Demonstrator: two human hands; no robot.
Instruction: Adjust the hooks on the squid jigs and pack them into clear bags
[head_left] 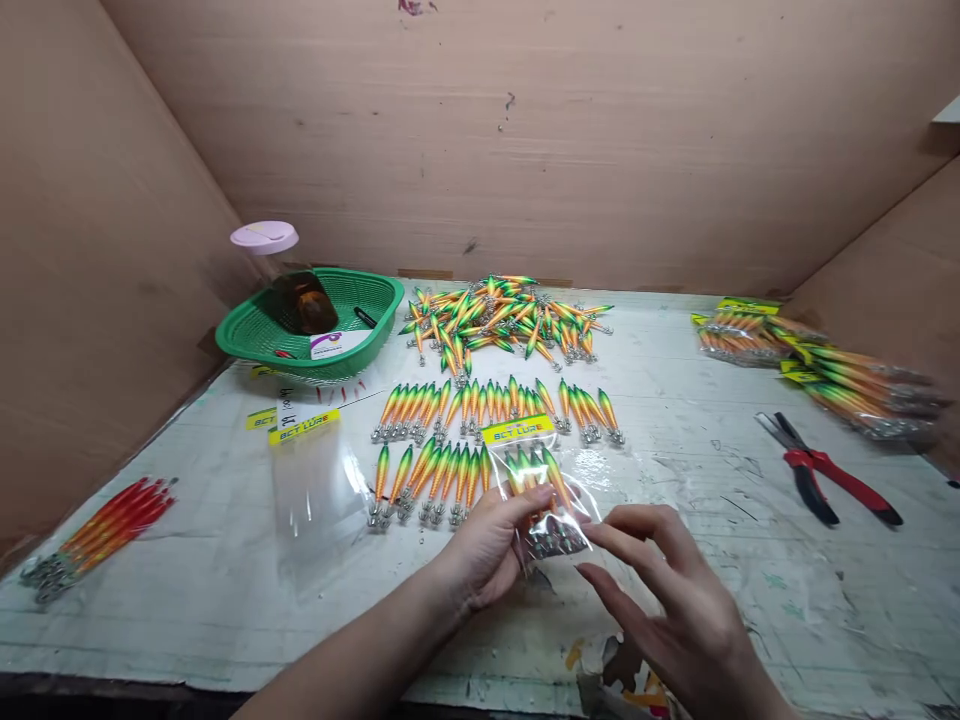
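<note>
My left hand (484, 548) grips a clear plastic bag (519, 430) with a yellow "BCT LURE" header, its thumb lying across the front. Inside it are several green-and-orange fishing lures (556, 472), hooks at the bottom. My right hand (679, 600) is at the bag's lower right edge, fingers and thumb apart; whether a fingertip touches the plastic I cannot tell. Just beyond the bag, more lures (442, 475) stand out in two rows, partly hidden by it. To the left lie flat header bags (307, 490) with nothing visible in them.
A heap of loose lures (502, 320) lies at the back. The green basket (375, 350) at back left holds a lidded jar (307, 300). Filled lure packs (847, 385) and red-handled pliers (840, 475) lie at right. Red-orange lures (112, 530) lie far left. Cardboard walls (525, 150) surround the table.
</note>
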